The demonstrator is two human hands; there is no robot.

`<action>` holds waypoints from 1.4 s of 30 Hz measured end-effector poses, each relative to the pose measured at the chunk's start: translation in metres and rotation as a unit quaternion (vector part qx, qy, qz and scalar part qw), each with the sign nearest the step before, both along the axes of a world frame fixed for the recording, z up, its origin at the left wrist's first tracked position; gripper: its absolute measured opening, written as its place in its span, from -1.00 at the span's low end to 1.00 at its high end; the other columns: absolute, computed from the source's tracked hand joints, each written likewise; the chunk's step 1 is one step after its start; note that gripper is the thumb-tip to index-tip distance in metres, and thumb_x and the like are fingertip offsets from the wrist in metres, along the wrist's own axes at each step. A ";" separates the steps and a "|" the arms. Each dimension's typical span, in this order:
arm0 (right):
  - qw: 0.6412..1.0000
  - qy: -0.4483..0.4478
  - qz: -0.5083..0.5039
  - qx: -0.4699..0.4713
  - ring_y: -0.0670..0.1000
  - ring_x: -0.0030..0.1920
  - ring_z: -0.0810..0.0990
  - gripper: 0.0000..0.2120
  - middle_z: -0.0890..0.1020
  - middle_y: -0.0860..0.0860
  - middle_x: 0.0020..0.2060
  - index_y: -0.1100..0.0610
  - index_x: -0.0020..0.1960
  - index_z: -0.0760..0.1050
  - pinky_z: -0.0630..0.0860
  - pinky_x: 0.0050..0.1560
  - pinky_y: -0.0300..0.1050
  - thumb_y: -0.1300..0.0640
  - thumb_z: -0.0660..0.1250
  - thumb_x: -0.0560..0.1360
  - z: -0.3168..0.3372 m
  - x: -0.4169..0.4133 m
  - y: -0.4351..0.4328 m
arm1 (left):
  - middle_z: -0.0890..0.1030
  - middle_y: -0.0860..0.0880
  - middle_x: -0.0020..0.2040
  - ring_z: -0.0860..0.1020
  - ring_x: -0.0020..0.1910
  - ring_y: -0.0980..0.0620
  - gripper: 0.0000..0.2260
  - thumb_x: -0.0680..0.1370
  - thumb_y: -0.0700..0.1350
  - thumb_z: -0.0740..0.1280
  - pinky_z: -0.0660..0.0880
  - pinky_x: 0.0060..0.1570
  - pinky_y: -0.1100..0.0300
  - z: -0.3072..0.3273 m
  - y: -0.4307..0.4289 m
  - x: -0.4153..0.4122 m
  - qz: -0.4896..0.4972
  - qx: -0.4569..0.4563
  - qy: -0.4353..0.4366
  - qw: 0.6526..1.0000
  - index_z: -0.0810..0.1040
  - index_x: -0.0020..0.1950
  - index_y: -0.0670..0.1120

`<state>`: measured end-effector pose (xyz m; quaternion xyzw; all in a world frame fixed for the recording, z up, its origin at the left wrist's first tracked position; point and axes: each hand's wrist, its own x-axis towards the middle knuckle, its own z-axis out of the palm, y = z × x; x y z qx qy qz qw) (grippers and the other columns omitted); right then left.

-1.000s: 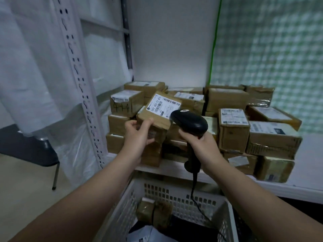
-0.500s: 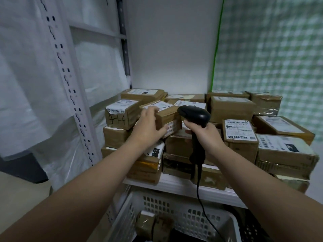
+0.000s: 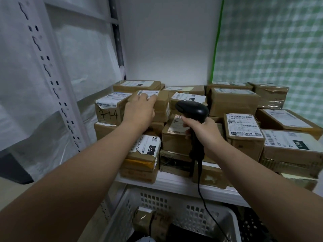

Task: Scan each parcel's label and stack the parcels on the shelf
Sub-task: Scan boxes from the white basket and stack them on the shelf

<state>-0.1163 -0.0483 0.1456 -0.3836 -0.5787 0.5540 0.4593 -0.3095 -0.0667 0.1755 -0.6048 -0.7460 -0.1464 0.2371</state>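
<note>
Seating a small brown parcel (image 3: 162,106) on top of the stack (image 3: 139,165) at the left end of the shelf (image 3: 174,185), just beside the box marked 4-1-4 (image 3: 108,110), with the hand covering the gap and so hiding whether the two are touching. Holding it in the left hand (image 3: 139,111), with the grip closed over the near top edge, the fingertips (image 3: 148,97) lying on its label (image 3: 154,92) and the thumb out of sight. Clasping the black scanner (image 3: 192,109) by its handle in the right hand (image 3: 203,131), with that grip wrapped fully round it, in front of the middle boxes (image 3: 176,137), and the cable (image 3: 201,191) hanging down toward the white basket (image 3: 183,205) below.

Judging this as the stacking half of the job. Doing it well by pushing the parcel back until flush with its neighbour, keeping it flat rather than tilted, and checking that the boxes beneath, probably the box labelled 122 (image 3: 148,147) among them, are carrying it squarely and not by one corner alone. Leaving the label facing up for later reading. Easing the fingers off slowly and watching for rocking before letting go. Keeping the scanner clear of the stack and the cable away from box corners, avoiding a snag likely to be dragging a box off the front edge. Then reaching down for the brown parcels (image 3: 150,222) lying in the basket.
</note>
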 end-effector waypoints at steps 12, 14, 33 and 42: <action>0.990 -0.122 0.061 0.027 0.02 -0.39 0.56 -0.88 0.59 0.06 -0.40 0.19 -0.09 0.59 0.51 -0.35 -0.16 0.14 0.43 0.48 -0.027 0.053 -0.065 | 0.46 -0.13 0.31 0.36 0.32 -0.13 -0.61 0.56 -0.06 0.30 0.35 0.30 -0.04 -0.050 -0.086 0.025 -0.154 0.096 -0.056 0.982 0.43 0.37 -0.10; 0.980 -0.181 0.082 0.010 0.00 -0.44 0.55 -0.89 0.59 0.05 -0.46 0.18 -0.11 0.60 0.47 -0.38 -0.18 0.13 0.44 0.48 -0.053 0.068 -0.082 | 0.53 -0.10 0.18 0.45 0.19 -0.09 -0.69 0.54 -0.06 0.28 0.40 0.17 0.03 -0.093 -0.116 0.033 -0.212 0.075 -0.072 0.972 0.52 0.25 -0.12; 0.924 -0.285 -0.005 -0.254 0.07 -0.48 0.48 -0.74 0.54 0.16 -0.41 0.25 -0.30 0.50 0.41 -0.44 -0.14 0.16 0.41 0.51 -0.325 0.066 -0.077 | 0.29 -0.19 0.39 0.38 0.23 -0.18 -0.58 0.61 0.04 0.20 0.39 0.08 0.05 -0.440 -0.103 0.066 0.027 -0.371 -0.236 0.898 0.30 0.40 -0.14; 0.905 -0.303 -0.019 -0.297 0.03 -0.48 0.49 -0.75 0.54 0.11 -0.44 0.18 -0.31 0.51 0.43 -0.42 -0.14 0.12 0.43 0.50 -0.381 0.057 -0.050 | 0.20 -0.26 0.45 0.24 0.40 -0.24 -0.21 0.50 0.28 0.27 0.28 0.31 -0.06 -0.497 -0.023 0.061 0.151 -0.401 -0.288 0.856 0.05 0.52 -0.15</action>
